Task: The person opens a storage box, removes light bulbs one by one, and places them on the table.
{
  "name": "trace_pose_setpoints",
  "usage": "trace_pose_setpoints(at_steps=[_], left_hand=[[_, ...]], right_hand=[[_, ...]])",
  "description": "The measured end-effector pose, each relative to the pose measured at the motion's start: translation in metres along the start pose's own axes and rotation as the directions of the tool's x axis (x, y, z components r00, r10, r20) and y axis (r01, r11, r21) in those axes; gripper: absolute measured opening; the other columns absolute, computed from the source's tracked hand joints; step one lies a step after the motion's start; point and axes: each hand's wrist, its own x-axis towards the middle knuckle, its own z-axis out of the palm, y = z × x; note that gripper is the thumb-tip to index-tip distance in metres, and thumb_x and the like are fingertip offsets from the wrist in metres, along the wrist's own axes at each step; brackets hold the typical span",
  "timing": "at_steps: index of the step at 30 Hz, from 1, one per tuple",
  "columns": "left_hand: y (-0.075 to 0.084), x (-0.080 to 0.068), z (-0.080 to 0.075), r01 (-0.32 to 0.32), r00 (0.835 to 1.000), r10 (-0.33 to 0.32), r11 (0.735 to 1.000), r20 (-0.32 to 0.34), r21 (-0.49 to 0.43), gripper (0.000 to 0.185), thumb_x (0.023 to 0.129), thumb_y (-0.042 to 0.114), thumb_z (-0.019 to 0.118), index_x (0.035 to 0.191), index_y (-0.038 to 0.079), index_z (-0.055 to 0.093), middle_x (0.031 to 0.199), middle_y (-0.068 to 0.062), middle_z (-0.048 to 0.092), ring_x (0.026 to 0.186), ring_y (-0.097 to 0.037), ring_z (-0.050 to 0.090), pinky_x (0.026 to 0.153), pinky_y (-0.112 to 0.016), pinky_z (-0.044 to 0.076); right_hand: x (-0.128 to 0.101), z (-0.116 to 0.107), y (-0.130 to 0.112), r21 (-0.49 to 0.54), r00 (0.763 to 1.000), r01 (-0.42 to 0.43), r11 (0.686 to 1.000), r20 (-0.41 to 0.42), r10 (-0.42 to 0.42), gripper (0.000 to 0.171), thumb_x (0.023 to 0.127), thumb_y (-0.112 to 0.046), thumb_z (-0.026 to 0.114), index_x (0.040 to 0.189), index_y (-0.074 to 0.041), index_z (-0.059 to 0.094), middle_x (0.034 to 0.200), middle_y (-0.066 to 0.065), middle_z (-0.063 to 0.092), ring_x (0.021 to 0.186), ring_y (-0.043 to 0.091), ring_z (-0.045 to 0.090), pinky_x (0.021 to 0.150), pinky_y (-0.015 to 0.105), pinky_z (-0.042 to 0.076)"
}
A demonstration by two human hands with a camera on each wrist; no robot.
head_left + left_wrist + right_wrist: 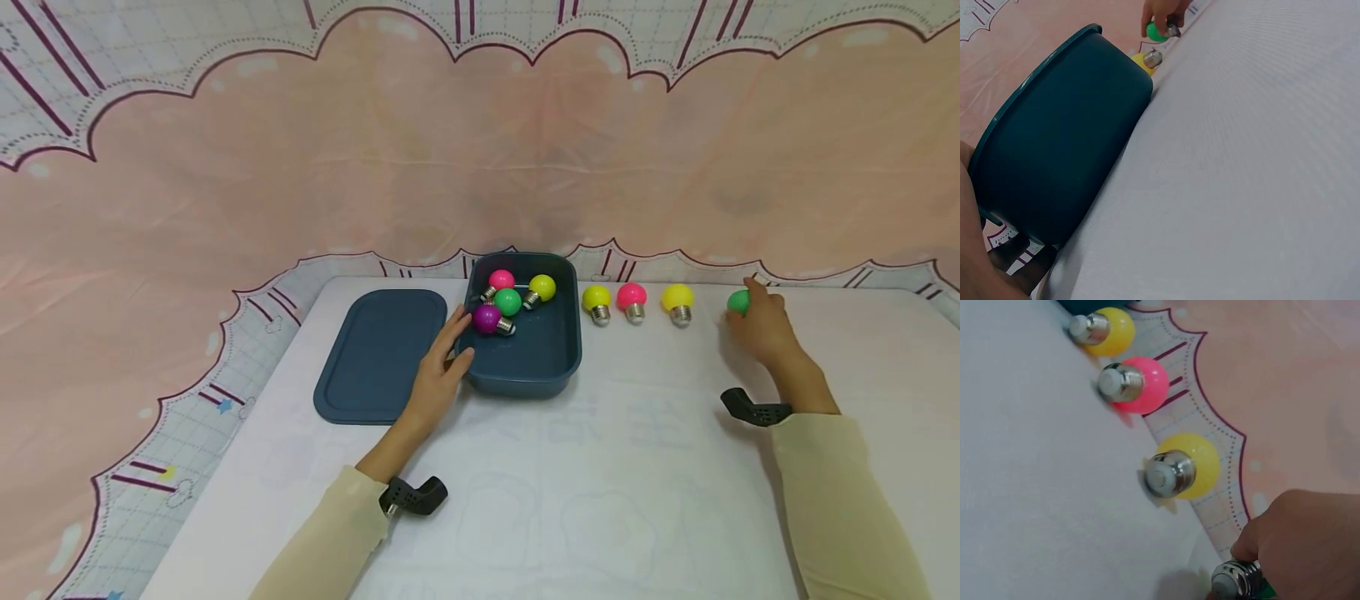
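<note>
My right hand (765,325) pinches a green light bulb (738,302) at the far right of the row. In the right wrist view its metal screw base (1235,579) sticks out below the fingers. My left hand (435,375) rests with fairly straight fingers against the left side of a dark blue plastic box (532,387). Inside the box, toward its back left, lie a pink bulb (501,279), a yellow bulb (543,287), a green bulb (507,302) and a purple bulb (487,317).
Right of the box, a yellow bulb (597,298), a pink bulb (632,297) and a larger yellow bulb (678,298) lie in a row near the back edge of the white table (600,483). A dark blue lid (378,354) lies flat left of the box.
</note>
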Motion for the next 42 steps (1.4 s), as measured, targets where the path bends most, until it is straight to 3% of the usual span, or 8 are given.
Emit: trace_pose_setpoints(at_steps=[6, 11, 18, 21, 26, 31, 42], left_hand=[[0.0, 0.001, 0.0, -0.008, 1.0, 0.008, 1.0, 0.002, 0.001, 0.046, 0.098, -0.003, 0.047, 0.141, -0.011, 0.036, 0.152, -0.024, 0.023, 0.141, -0.037, 0.02, 0.101, -0.061, 0.03], [0.001, 0.001, 0.0, -0.007, 1.0, 0.007, 1.0, 0.002, 0.001, 0.046, 0.098, -0.003, 0.047, 0.142, -0.01, 0.036, 0.152, -0.025, 0.023, 0.141, -0.038, 0.019, 0.101, -0.061, 0.03], [0.001, 0.001, 0.0, -0.007, 1.0, 0.007, 1.0, 0.004, 0.002, 0.046, 0.098, -0.003, 0.047, 0.142, -0.009, 0.036, 0.153, -0.024, 0.023, 0.141, -0.037, 0.019, 0.101, -0.062, 0.03], [0.001, 0.001, 0.0, -0.009, 1.0, 0.009, 1.0, 0.002, 0.006, 0.046, 0.098, -0.002, 0.047, 0.142, -0.01, 0.036, 0.153, -0.024, 0.023, 0.14, -0.037, 0.02, 0.101, -0.061, 0.031], [0.001, 0.001, 0.0, -0.007, 1.0, 0.007, 1.0, -0.001, 0.009, 0.046, 0.098, -0.002, 0.047, 0.141, -0.011, 0.036, 0.153, -0.023, 0.024, 0.141, -0.036, 0.02, 0.101, -0.059, 0.032], [0.0, 0.0, -0.001, 0.001, 1.0, -0.001, 1.0, -0.001, 0.011, 0.046, 0.098, -0.002, 0.047, 0.142, -0.01, 0.036, 0.153, -0.023, 0.024, 0.141, -0.036, 0.02, 0.101, -0.059, 0.031], [-0.002, 0.0, 0.0, 0.006, 1.0, -0.006, 1.0, 0.0, 0.001, 0.046, 0.098, -0.002, 0.047, 0.142, -0.009, 0.036, 0.153, -0.022, 0.024, 0.141, -0.036, 0.02, 0.101, -0.061, 0.03]], right_hand=[[-0.001, 0.002, 0.002, -0.002, 1.0, 0.018, 1.0, 0.022, -0.018, 0.071, 0.095, -0.01, 0.041, 0.149, 0.007, -0.002, 0.128, 0.053, 0.023, 0.114, 0.064, 0.032, 0.094, 0.07, 0.028], [-0.006, 0.007, 0.003, -0.022, 0.999, 0.049, 0.999, -0.006, -0.049, 0.065, 0.098, -0.022, 0.047, 0.148, 0.006, 0.018, 0.126, 0.045, 0.04, 0.112, 0.056, 0.042, 0.091, 0.065, 0.036], [-0.006, 0.014, 0.007, -0.032, 0.993, 0.073, 0.997, -0.093, -0.076, 0.062, 0.097, -0.023, 0.052, 0.143, 0.01, 0.029, 0.119, 0.04, 0.046, 0.102, 0.05, 0.047, 0.086, 0.062, 0.04], [-0.004, 0.013, 0.007, -0.039, 0.991, 0.087, 0.995, -0.098, -0.091, 0.062, 0.096, -0.022, 0.052, 0.141, 0.014, 0.028, 0.115, 0.04, 0.045, 0.1, 0.05, 0.045, 0.085, 0.062, 0.038], [-0.004, 0.005, 0.006, -0.048, 0.996, 0.082, 0.995, -0.039, -0.084, 0.064, 0.095, -0.018, 0.048, 0.143, 0.015, 0.021, 0.122, 0.044, 0.039, 0.111, 0.058, 0.038, 0.092, 0.066, 0.031], [-0.005, 0.001, 0.003, -0.06, 0.998, 0.06, 0.996, -0.002, -0.06, 0.064, 0.095, -0.02, 0.049, 0.143, 0.015, 0.023, 0.124, 0.043, 0.04, 0.11, 0.056, 0.042, 0.09, 0.065, 0.037], [0.002, 0.011, 0.012, -0.048, 0.993, 0.085, 0.995, -0.077, -0.088, 0.064, 0.099, -0.024, 0.051, 0.143, 0.015, 0.025, 0.125, 0.042, 0.043, 0.103, 0.051, 0.051, 0.086, 0.061, 0.041]])
